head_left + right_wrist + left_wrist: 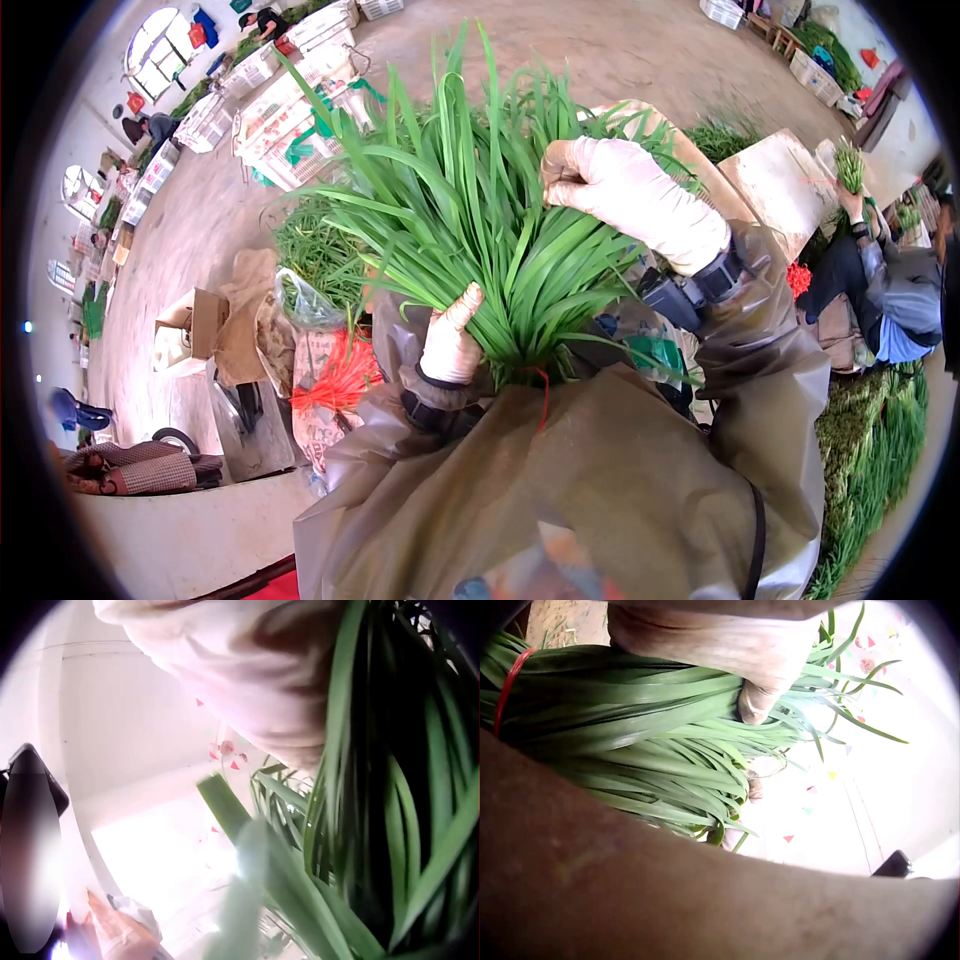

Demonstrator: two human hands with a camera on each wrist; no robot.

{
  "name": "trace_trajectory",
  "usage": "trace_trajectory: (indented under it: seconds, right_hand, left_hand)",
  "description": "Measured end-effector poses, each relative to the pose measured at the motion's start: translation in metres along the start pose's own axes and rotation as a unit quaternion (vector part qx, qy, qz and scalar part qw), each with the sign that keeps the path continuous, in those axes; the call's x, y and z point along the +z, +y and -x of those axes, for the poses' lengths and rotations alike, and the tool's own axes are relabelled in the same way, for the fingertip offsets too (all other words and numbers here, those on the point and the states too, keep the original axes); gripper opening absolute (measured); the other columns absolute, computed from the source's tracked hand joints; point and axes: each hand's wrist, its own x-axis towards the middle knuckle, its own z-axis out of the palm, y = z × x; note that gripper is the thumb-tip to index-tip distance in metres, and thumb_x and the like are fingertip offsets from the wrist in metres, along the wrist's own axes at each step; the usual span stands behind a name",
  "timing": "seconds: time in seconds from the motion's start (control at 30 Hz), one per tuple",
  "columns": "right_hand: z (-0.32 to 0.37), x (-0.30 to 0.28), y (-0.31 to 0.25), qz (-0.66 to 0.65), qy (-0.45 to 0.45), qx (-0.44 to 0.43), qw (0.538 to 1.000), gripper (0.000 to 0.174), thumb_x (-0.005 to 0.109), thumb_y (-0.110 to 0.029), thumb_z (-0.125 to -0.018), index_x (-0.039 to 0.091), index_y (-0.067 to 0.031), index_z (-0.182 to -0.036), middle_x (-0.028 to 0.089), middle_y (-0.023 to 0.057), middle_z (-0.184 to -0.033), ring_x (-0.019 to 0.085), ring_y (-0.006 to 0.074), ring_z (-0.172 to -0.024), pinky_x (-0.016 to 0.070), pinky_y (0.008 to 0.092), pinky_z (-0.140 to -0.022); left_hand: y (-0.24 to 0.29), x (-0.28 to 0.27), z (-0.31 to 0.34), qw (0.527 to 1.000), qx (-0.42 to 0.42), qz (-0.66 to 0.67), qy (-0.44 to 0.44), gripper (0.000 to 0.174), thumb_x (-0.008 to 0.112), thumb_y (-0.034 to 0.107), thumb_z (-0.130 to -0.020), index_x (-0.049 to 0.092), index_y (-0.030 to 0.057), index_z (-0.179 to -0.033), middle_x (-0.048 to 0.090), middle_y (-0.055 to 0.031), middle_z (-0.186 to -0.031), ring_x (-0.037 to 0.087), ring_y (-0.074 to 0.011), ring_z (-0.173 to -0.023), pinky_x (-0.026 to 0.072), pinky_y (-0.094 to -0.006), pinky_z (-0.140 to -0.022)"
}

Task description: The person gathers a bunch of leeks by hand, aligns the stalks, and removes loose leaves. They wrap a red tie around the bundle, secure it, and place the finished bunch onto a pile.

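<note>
A large bunch of garlic chives [480,210], its long flat leaves fanned out, stands in front of the apron. A red tie [511,686] circles its lower end. My gloved left hand [452,342] grips the bunch low on its left side, thumb pointing up along the leaves; the left wrist view shows that thumb [757,701] lying across them. Higher up, on the right side, my gloved right hand [625,190] has its fingers curled and pinched at the upper leaves. Its fingertips are hidden behind leaves in the right wrist view.
Loose greens [320,245] and a heap of red ties [340,375] lie on the left. White crates [295,120] stand beyond. At the right, a seated person [895,270] holds a smaller bunch, near more greens [880,470] on the floor. A cardboard box [192,330] sits farther left.
</note>
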Motion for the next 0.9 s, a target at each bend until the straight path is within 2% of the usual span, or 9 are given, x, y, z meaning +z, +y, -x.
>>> trace_trajectory:
  seconds: [0.2, 0.37, 0.53, 0.6, 0.67, 0.73, 0.8, 0.83, 0.9]
  right_hand:
    - [-0.002, 0.022, 0.026, 0.163, 0.297, -0.069, 0.939, 0.015, 0.064, -0.025, -0.088, 0.062, -0.0107, -0.088, 0.064, 0.0109, -0.074, 0.065, 0.0261, -0.068, 0.0526, 0.0376, -0.061]
    - [0.032, -0.04, 0.018, -0.384, 0.37, 0.008, 0.846, 0.009, 0.066, -0.016, -0.089, 0.063, -0.0078, -0.087, 0.065, -0.0009, -0.076, 0.053, 0.0083, -0.06, 0.0431, 0.0206, -0.06]
    - [0.108, -0.067, 0.026, -0.478, 0.026, -0.155, 0.864, 0.02, 0.066, -0.019, -0.089, 0.067, -0.0039, -0.076, 0.064, 0.0041, -0.069, 0.06, 0.0161, -0.057, 0.045, 0.0272, -0.055]
    - [0.133, -0.035, 0.027, -0.067, -0.213, 0.013, 0.975, 0.027, 0.07, -0.026, -0.083, 0.069, 0.0005, -0.08, 0.064, 0.0121, -0.067, 0.063, 0.0288, -0.064, 0.0483, 0.0374, -0.061]
    - [0.146, -0.019, 0.044, 0.265, -0.348, 0.112, 0.892, 0.032, 0.072, -0.031, -0.08, 0.07, 0.0, -0.088, 0.065, 0.0191, -0.074, 0.064, 0.0396, -0.073, 0.0498, 0.0449, -0.067]
    - [0.127, -0.051, 0.015, 0.011, -0.173, 0.097, 0.98, 0.028, 0.073, -0.027, -0.081, 0.069, -0.0013, -0.092, 0.066, 0.0166, -0.084, 0.066, 0.0331, -0.076, 0.0509, 0.0385, -0.068]
    - [0.114, -0.072, -0.028, -0.289, -0.126, 0.27, 0.91, 0.009, 0.071, -0.008, -0.085, 0.066, -0.0016, -0.091, 0.065, 0.0062, -0.078, 0.061, 0.011, -0.075, 0.0494, 0.028, -0.066]
    - [0.105, -0.07, -0.026, -0.221, -0.047, 0.04, 0.973, 0.009, 0.071, -0.007, -0.084, 0.068, -0.0055, -0.092, 0.066, 0.0057, -0.082, 0.062, 0.014, -0.078, 0.0499, 0.0292, -0.069]
    - [0.077, -0.077, -0.046, -0.043, 0.047, -0.044, 0.997, 0.01, 0.067, -0.006, -0.084, 0.066, -0.002, -0.093, 0.068, 0.007, -0.093, 0.064, 0.02, -0.09, 0.0493, 0.0332, -0.082]
  left_hand:
    - [-0.003, -0.007, -0.004, 1.0, -0.017, 0.009, 0.011, 0.046, 0.068, 0.027, -0.09, 0.056, -0.0007, -0.125, 0.065, -0.012, -0.117, 0.063, -0.0268, -0.105, 0.0498, -0.0413, -0.095]
    - [-0.003, -0.003, -0.004, 1.0, 0.014, 0.011, 0.01, 0.049, 0.069, 0.027, -0.09, 0.055, -0.0002, -0.127, 0.064, -0.0117, -0.119, 0.063, -0.0267, -0.107, 0.0502, -0.0416, -0.095]
    - [-0.006, -0.01, -0.009, 1.0, -0.002, 0.009, 0.008, 0.051, 0.069, 0.028, -0.09, 0.053, -0.0004, -0.129, 0.064, -0.0116, -0.12, 0.063, -0.0265, -0.108, 0.05, -0.0414, -0.095]
    - [-0.005, -0.007, -0.009, 1.0, -0.003, 0.013, 0.006, 0.052, 0.069, 0.028, -0.089, 0.053, -0.0004, -0.13, 0.064, -0.0116, -0.121, 0.062, -0.0263, -0.108, 0.0501, -0.0412, -0.095]
    - [-0.001, 0.002, -0.006, 1.0, 0.007, 0.011, 0.007, 0.051, 0.069, 0.029, -0.09, 0.054, -0.0007, -0.129, 0.064, -0.0117, -0.12, 0.063, -0.0258, -0.107, 0.0505, -0.0403, -0.095]
    - [-0.004, 0.003, -0.008, 1.0, 0.004, 0.008, 0.002, 0.051, 0.069, 0.029, -0.09, 0.055, -0.0009, -0.128, 0.064, -0.0118, -0.119, 0.063, -0.0255, -0.106, 0.0505, -0.0398, -0.094]
    - [-0.002, 0.006, -0.005, 1.0, 0.005, -0.012, -0.003, 0.049, 0.068, 0.029, -0.09, 0.056, -0.0016, -0.127, 0.065, -0.0123, -0.118, 0.064, -0.025, -0.105, 0.0507, -0.0387, -0.093]
    - [0.0, 0.007, -0.003, 1.0, 0.01, -0.017, -0.006, 0.049, 0.068, 0.029, -0.09, 0.056, -0.0016, -0.127, 0.065, -0.0123, -0.118, 0.064, -0.025, -0.105, 0.0507, -0.0387, -0.093]
    - [0.003, 0.008, 0.0, 0.999, -0.014, 0.017, -0.027, 0.039, 0.07, 0.019, -0.089, 0.059, 0.0038, -0.123, 0.066, -0.0083, -0.115, 0.063, -0.0226, -0.105, 0.0508, -0.0368, -0.093]
